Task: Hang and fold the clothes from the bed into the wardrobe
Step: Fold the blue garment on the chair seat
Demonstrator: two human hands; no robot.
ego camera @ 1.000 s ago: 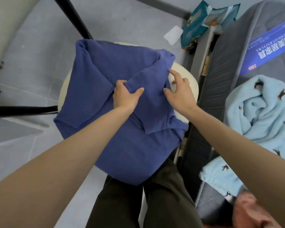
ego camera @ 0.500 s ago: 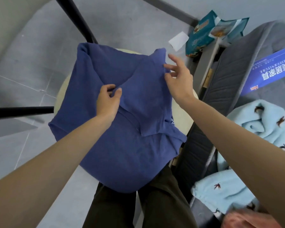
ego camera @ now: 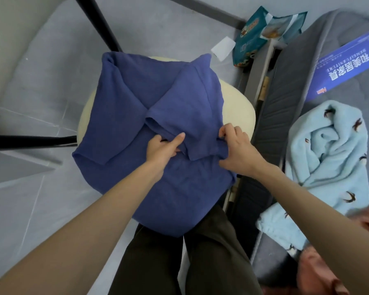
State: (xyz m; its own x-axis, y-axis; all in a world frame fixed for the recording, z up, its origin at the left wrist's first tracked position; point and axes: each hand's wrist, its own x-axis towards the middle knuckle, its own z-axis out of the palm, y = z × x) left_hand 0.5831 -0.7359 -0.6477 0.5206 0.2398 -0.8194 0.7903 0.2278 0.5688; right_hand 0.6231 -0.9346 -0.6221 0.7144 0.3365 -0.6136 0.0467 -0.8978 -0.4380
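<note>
At centre frame the left hand (ego camera: 162, 149) curls round the lower edge of the folded sleeve of a blue shirt (ego camera: 132, 99), thumb on top. Just right of it, the right hand (ego camera: 237, 151) pinches the shirt's side edge. Beyond them the shirt lies spread over a cream stool (ego camera: 237, 107), beside the bed (ego camera: 290, 71) at the right.

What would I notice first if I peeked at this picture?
A big blue shirt lies spread over a round cream seat in the middle, with the left hand and right hand gripping it. To the right, a fluffy pale-blue fleece lies on the grey bed.
</note>
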